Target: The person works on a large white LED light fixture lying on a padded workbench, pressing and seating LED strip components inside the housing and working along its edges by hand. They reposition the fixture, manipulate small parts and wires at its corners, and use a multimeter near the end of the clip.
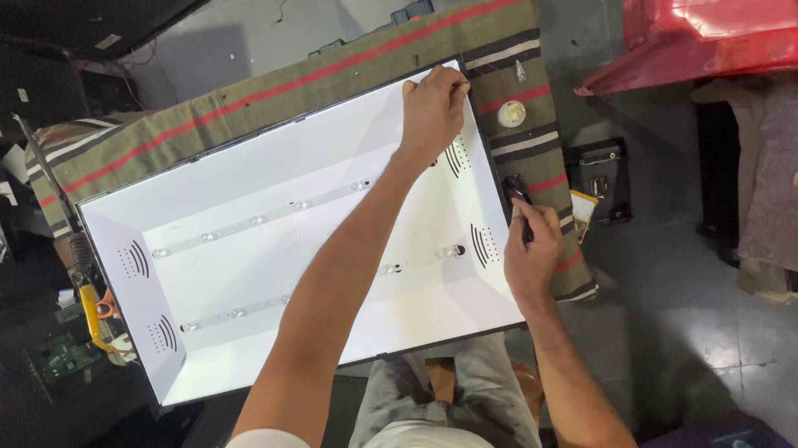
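Observation:
A large white backlight panel (262, 177) with LED strips (259, 216) lies open on a striped blanket (268, 84). My left hand (432, 112) reaches across it and pinches the panel's far right corner edge. At the panel's right side my right hand (533, 252) grips a black-handled tool (517, 195), its tip pointing up along the edge. My knees show below the panel's near edge.
A small round white part (511, 114) rests on the blanket past the corner. A black device (597, 177) sits on the floor to the right, a red plastic chair (740, 33) behind it. A yellow-handled tool (90, 317) and a circuit board (62, 356) lie at left.

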